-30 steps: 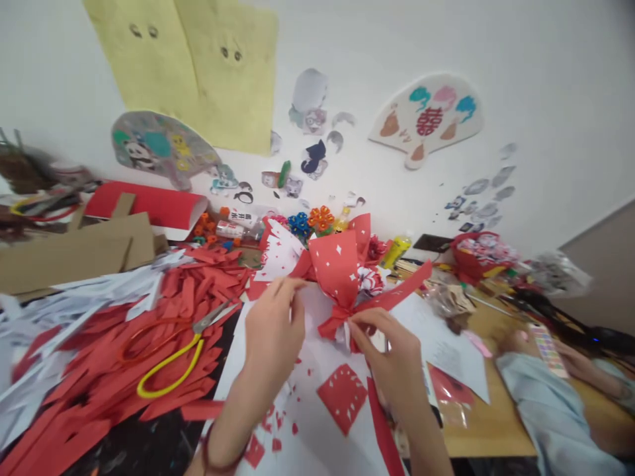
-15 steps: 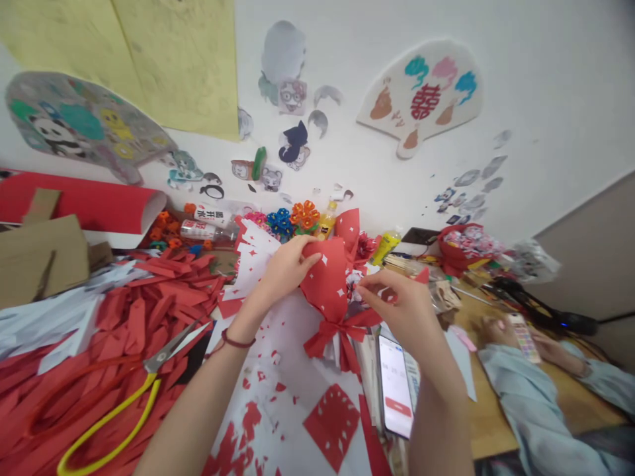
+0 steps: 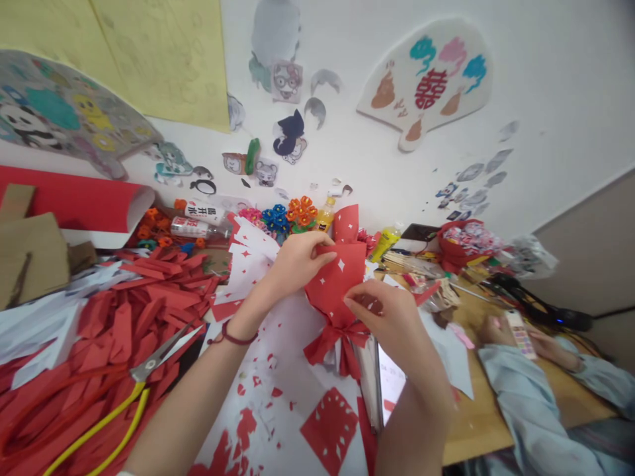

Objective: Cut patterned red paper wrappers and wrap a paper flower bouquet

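A small bouquet wrapped in red paper with white star cut-outs stands upright in front of me. Its gathered neck is tied with a red bow. My left hand pinches the upper left edge of the wrapping between thumb and fingers. Thumb and fingertips of my right hand close on the paper's right side, lower down. Most of the bouquet's inside is hidden behind the front panel. A white sheet lies beneath, scattered with red scraps and a red cut-out square.
Scissors lie over piled red paper strips at left. A phone sits under my right forearm. Bottles, flowers and another bouquet line the wall. At right, another person's sleeves rest on the table, hands holding a phone.
My right hand has moved left from the white-and-red flowers onto the front red paper. That panel now spreads further right and covers the flowers. The view has shifted slightly.
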A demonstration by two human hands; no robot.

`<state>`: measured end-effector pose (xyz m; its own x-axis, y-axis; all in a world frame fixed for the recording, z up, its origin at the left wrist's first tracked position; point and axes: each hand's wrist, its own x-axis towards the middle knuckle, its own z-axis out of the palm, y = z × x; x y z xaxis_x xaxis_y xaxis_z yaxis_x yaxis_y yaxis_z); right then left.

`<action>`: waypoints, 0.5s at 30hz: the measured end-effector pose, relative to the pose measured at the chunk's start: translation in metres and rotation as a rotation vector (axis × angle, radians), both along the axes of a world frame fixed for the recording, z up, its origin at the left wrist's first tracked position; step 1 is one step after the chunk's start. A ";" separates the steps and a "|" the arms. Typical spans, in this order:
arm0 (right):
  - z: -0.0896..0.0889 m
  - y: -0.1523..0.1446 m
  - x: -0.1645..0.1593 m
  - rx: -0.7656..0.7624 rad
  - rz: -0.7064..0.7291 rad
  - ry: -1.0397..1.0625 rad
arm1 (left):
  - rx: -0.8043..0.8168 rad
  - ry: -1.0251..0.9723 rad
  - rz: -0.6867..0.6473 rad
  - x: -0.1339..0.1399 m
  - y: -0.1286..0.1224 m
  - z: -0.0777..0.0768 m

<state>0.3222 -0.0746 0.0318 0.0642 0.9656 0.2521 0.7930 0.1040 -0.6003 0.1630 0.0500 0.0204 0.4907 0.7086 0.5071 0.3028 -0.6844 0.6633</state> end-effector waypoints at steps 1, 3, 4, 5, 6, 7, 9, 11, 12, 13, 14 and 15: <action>0.001 0.000 -0.001 0.001 -0.009 0.005 | 0.005 -0.004 -0.011 0.002 -0.001 0.001; 0.002 -0.001 -0.001 0.017 -0.029 0.012 | 0.008 -0.005 -0.031 0.004 -0.002 0.004; 0.003 -0.001 -0.001 0.029 -0.043 0.014 | 0.004 -0.002 -0.039 0.006 -0.003 0.005; 0.003 -0.002 0.000 0.038 -0.056 0.015 | -0.002 0.004 -0.047 0.007 -0.004 0.007; 0.004 -0.002 0.001 0.045 -0.069 0.017 | -0.009 0.011 -0.053 0.008 -0.005 0.008; 0.004 -0.002 0.002 0.050 -0.080 0.022 | -0.013 0.020 -0.061 0.009 -0.006 0.010; 0.004 -0.002 0.006 0.060 -0.100 0.050 | -0.005 0.039 -0.079 0.011 -0.008 0.012; 0.002 -0.002 0.009 0.075 -0.121 0.104 | 0.017 0.071 -0.094 0.013 -0.009 0.014; 0.001 -0.002 0.011 0.082 -0.134 0.131 | 0.029 0.090 -0.097 0.014 -0.009 0.015; 0.000 -0.001 0.013 0.090 -0.149 0.155 | 0.043 0.110 -0.099 0.015 -0.010 0.016; -0.001 -0.001 0.014 0.098 -0.168 0.171 | 0.057 0.130 -0.101 0.017 -0.010 0.017; -0.001 -0.001 0.016 0.108 -0.186 0.179 | 0.068 0.149 -0.103 0.018 -0.011 0.018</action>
